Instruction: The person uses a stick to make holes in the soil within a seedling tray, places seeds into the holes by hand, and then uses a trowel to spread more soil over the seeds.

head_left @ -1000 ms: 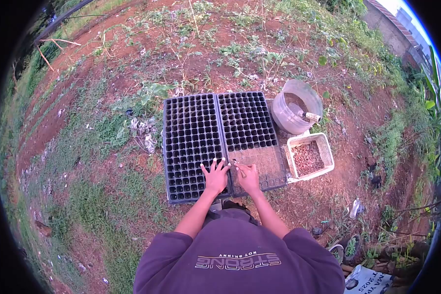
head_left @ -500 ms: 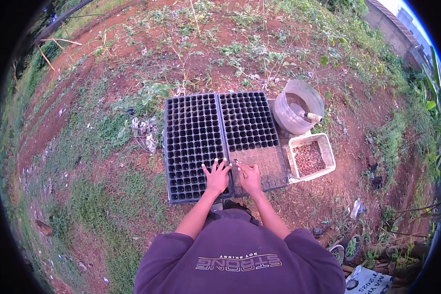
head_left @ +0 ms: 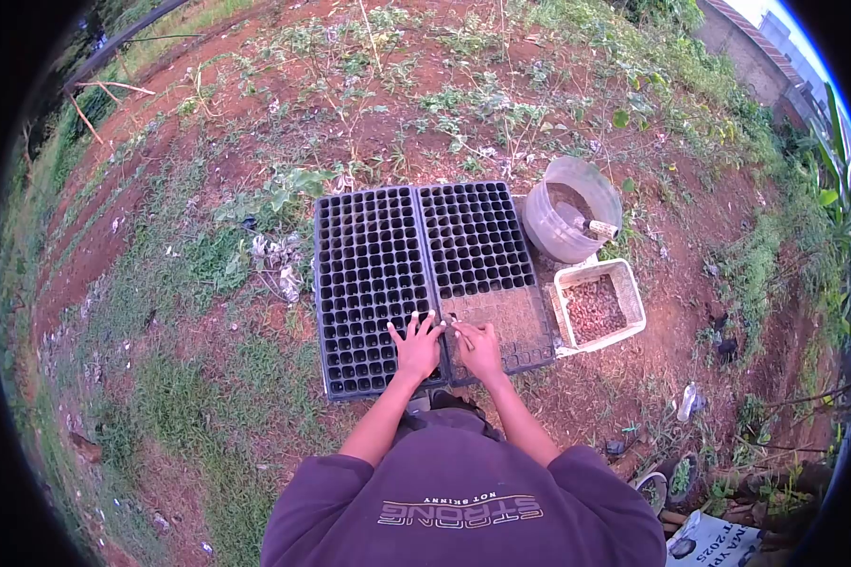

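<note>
Two black seedling trays lie side by side in front of me. My left hand (head_left: 417, 352) is spread over the lower right of the left seedling tray (head_left: 364, 274), fingertips near the seam between the trays. Close beside it, my right hand (head_left: 478, 352) is over the right seedling tray (head_left: 473, 231), with thumb and fingers pressed together and pointing left. What they pinch, if anything, is too small to make out. Brown soil (head_left: 501, 315) fills the nearer cells of the right tray, while its farther cells look dark and hollow.
Right of the trays stands a translucent round tub (head_left: 563, 231) with soil and a pale-handled tool (head_left: 601, 229) inside. Nearer is a cream square container (head_left: 638, 317) of small reddish-brown pieces (head_left: 596, 307). Weeds and red earth surround everything; a plastic bottle (head_left: 686, 402) lies at right.
My right hand's fingertips have shifted slightly nearer to me along the tray's left edge. My left hand stays spread in nearly the same place. The whole view has shifted a little.
</note>
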Demonstrator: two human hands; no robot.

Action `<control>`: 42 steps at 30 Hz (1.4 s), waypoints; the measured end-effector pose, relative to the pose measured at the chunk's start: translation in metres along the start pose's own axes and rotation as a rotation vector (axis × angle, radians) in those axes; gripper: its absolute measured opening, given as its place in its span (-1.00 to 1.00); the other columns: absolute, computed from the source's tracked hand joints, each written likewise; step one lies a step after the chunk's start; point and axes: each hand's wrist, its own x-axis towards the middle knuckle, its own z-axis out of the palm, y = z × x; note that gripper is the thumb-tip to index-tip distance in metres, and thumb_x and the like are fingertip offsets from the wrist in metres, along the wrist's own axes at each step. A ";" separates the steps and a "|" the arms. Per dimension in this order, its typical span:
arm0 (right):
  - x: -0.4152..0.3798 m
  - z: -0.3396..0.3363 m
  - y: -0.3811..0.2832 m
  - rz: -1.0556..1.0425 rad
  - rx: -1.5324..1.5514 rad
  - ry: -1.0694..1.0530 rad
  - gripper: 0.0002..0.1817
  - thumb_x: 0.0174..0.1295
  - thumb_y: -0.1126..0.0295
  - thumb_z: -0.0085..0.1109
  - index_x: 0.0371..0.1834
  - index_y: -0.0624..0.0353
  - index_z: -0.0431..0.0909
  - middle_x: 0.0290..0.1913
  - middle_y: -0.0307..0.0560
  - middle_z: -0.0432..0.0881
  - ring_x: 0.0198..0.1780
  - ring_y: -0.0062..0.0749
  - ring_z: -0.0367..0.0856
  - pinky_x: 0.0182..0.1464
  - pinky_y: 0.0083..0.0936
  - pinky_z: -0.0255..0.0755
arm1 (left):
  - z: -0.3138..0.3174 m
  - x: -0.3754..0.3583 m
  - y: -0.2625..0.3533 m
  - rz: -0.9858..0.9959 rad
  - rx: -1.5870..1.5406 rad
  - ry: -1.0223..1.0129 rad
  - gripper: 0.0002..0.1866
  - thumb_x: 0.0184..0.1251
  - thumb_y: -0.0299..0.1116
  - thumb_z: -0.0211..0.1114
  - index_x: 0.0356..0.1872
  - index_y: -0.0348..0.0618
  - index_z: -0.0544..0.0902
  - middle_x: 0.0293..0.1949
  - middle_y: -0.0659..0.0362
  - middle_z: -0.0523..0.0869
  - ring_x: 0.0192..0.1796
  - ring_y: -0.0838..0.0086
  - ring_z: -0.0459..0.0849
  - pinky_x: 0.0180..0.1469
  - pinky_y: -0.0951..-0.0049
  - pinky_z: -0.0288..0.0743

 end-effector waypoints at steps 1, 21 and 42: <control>-0.001 -0.001 -0.002 -0.004 -0.020 0.002 -0.76 0.28 0.41 0.18 -0.02 0.03 0.70 -0.01 -0.12 0.73 -0.01 -0.15 0.57 0.13 -0.36 0.38 | 0.000 0.000 0.000 0.000 -0.004 0.002 -0.59 0.33 -0.36 0.10 0.18 0.26 0.58 0.46 0.32 0.29 0.53 0.23 0.13 0.39 -0.56 -0.34; 0.004 -0.005 -0.001 -0.092 -0.080 0.044 -0.79 0.24 0.41 0.21 -0.08 0.05 0.71 -0.06 -0.14 0.74 -0.06 -0.14 0.60 0.09 -0.30 0.40 | 0.002 -0.001 -0.002 0.010 0.001 0.021 -0.58 0.31 -0.36 0.12 0.18 0.25 0.57 0.45 0.32 0.31 0.52 0.22 0.15 0.40 -0.55 -0.32; 0.005 -0.032 0.018 -0.106 -0.039 0.152 -0.64 0.15 0.43 0.31 0.06 0.10 0.63 0.00 -0.12 0.68 -0.01 -0.08 0.50 0.10 -0.30 0.42 | 0.003 -0.001 -0.003 0.023 -0.001 0.014 -0.55 0.31 -0.36 0.12 0.22 0.27 0.55 0.45 0.31 0.30 0.52 0.21 0.15 0.39 -0.55 -0.37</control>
